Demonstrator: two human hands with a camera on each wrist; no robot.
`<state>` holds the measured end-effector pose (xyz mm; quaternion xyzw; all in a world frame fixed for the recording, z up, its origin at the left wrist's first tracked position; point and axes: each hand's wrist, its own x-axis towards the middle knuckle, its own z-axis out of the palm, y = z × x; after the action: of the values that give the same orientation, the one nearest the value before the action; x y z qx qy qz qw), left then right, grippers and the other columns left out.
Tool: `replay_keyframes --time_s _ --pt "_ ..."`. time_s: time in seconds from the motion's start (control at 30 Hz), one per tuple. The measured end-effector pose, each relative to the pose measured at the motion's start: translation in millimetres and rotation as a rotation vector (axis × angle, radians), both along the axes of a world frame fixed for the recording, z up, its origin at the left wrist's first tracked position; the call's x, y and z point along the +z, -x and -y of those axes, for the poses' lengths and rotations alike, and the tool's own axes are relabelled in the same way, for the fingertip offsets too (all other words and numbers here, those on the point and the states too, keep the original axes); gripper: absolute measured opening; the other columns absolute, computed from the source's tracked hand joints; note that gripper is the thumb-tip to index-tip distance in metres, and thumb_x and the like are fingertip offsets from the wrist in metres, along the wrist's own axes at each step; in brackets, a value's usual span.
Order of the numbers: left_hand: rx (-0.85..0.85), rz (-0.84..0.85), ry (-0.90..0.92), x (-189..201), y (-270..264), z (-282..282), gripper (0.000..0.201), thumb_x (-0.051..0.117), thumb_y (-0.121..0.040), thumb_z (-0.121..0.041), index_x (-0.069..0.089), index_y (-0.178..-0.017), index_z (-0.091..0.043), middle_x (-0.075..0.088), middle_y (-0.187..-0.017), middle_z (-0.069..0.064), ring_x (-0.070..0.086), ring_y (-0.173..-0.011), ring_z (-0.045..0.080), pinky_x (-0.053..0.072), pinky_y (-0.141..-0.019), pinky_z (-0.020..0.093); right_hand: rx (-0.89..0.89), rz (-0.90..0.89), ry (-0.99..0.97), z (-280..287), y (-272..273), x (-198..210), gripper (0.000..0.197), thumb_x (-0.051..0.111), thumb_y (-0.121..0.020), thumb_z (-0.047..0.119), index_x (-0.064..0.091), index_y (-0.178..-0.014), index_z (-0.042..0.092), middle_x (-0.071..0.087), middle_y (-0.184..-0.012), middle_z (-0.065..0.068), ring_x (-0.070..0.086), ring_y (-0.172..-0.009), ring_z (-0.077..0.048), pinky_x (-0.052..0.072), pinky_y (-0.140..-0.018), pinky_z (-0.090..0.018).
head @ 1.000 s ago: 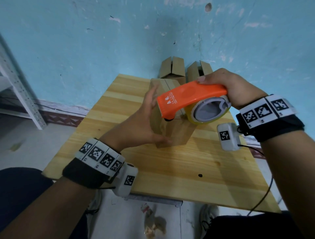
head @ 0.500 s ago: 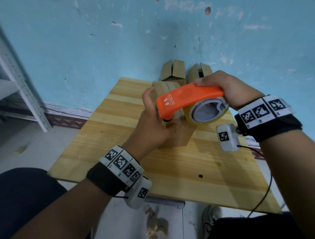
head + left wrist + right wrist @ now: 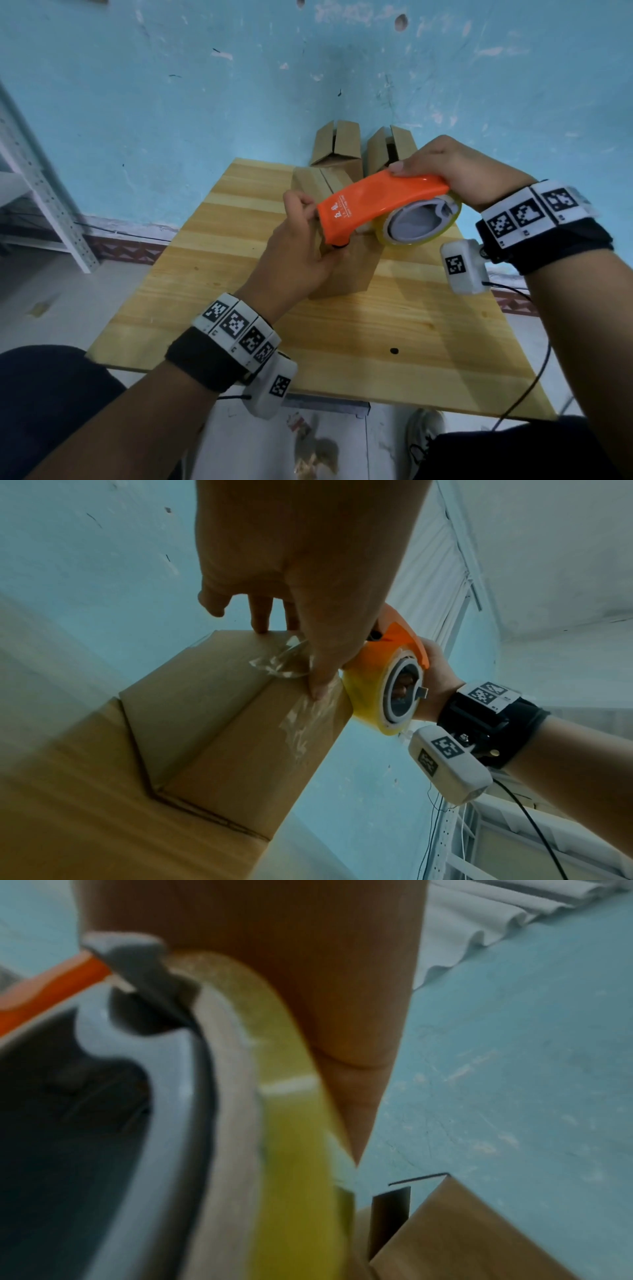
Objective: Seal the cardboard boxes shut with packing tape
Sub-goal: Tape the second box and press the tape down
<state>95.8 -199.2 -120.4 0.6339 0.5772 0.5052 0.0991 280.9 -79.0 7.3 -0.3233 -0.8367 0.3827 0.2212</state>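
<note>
Thumb and fingertips of the left hand (image 3: 308, 569) press the crinkled tape end (image 3: 279, 664) onto the near top edge of the box (image 3: 212, 723). Right hand (image 3: 462, 171) is clenched round the orange tape dispenser (image 3: 380, 202), its nose at that edge. Step: anchoring the strip. Next, I judge, a steady draw along the seam. Two boxes (image 3: 337, 144) behind on the table (image 3: 376, 342) stand with flaps open; contents unseen.

Three cardboard boxes (image 3: 346, 270), one orange tape dispenser (image 3: 370, 202), one wooden table (image 3: 376, 335), two hands.
</note>
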Motion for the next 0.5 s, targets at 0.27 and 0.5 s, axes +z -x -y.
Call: replay_keyframes --time_s 0.27,0.5 --pt "0.023 -0.066 0.014 -0.9 0.2 2.1 0.073 0.080 -0.079 -0.032 0.017 -0.112 -0.044 0.058 -0.123 -0.012 0.059 -0.113 0.015 0.047 -0.097 0.049 -0.022 -0.050 0.054 -6.8 -12.3 -4.3 0.048 0.066 -0.079 0.037 0.049 -0.038 0.020 0.039 -0.039 0.005 0.035 -0.036 -0.010 0.032 -0.045 -0.015" --pt "-0.012 -0.032 0.013 -1.9 -2.5 -1.2 0.068 0.079 -0.081 -0.024 0.022 -0.117 -0.030 0.059 -0.112 -0.018 0.060 -0.109 0.006 0.050 -0.095 0.041 -0.005 -0.074 0.053 -11.0 -18.9 -9.1 0.048 0.065 -0.080 0.036 0.048 -0.038 0.020 0.038 -0.040 0.004 0.034 -0.037 -0.011 0.032 -0.045 -0.016"
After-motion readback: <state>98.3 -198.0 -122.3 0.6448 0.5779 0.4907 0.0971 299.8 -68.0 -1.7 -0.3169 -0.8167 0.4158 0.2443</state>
